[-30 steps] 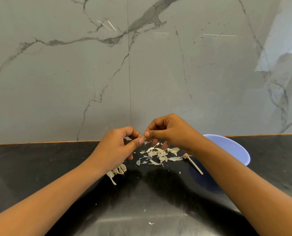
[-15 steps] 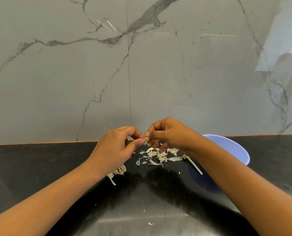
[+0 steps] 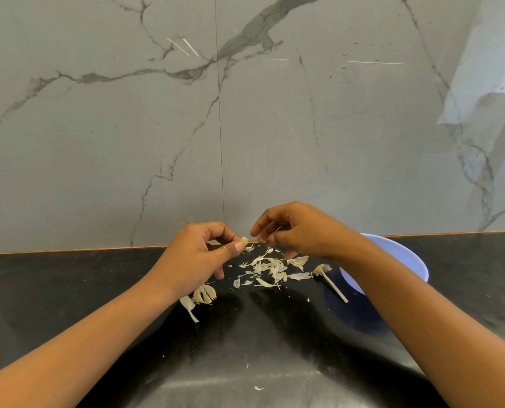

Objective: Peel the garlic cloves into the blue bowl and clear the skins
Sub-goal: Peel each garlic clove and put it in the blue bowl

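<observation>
Fingers (image 3: 224, 231) of left hand (image 3: 198, 260) were curled, thumb and index pinching a small garlic clove (image 3: 244, 240) above the black countertop (image 3: 68, 304); right hand (image 3: 304, 231) was just beside it, clear of the clove, fingertips pinching a thin sliver of skin (image 3: 278, 229). Loose skins (image 3: 270, 270) lay scattered below both hands, with a bare garlic stem (image 3: 332, 285) beside them and a few unpeeled cloves (image 3: 205, 294) under the left wrist. Blue bowl (image 3: 407, 257) sat to the right, partly hidden behind the right forearm
</observation>
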Demonstrator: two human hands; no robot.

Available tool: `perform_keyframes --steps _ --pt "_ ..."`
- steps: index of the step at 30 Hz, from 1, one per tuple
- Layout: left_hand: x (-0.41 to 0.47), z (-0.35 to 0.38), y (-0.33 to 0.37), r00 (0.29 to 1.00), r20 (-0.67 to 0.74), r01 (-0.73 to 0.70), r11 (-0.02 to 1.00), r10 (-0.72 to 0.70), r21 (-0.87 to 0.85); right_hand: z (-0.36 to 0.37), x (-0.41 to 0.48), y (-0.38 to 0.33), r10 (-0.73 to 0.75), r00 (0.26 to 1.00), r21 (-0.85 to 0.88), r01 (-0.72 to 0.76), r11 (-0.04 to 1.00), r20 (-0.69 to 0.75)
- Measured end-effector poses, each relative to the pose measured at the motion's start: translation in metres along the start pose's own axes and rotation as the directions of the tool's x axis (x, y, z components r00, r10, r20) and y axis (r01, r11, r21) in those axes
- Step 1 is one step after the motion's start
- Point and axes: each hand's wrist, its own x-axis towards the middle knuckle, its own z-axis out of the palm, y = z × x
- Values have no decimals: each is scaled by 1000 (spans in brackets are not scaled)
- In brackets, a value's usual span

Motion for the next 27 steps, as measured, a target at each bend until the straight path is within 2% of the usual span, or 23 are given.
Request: perform_keyframes --steps 5,9,11,15,20,23,27 --pt "0 -1 1 999 -22 29 999 -30 -35 0 2 -1 -7 995 71 14 997 -98" --pt "-1 -1 2 998 -43 32 999 -34 -30 0 2 0 7 998 38 -5 999 -64" --pt "-2 0 3 998 -57 35 999 -37 -33 1 1 1 13 999 80 -10 997 -39" --pt "-3 1 4 997 -74 34 999 -36 -29 6 0 -4 -21 996 236 40 971 -83" --pt "-3 1 5 997 -70 34 999 -37 -40 15 2 -5 -26 995 295 53 954 -97" --pt "-4 0 5 995 -94 26 999 -29 -34 16 3 -4 -33 993 272 64 960 -116" --pt "-4 -2 6 992 -126 21 999 -25 -39 18 3 -4 -80 986 149 101 984 -143"
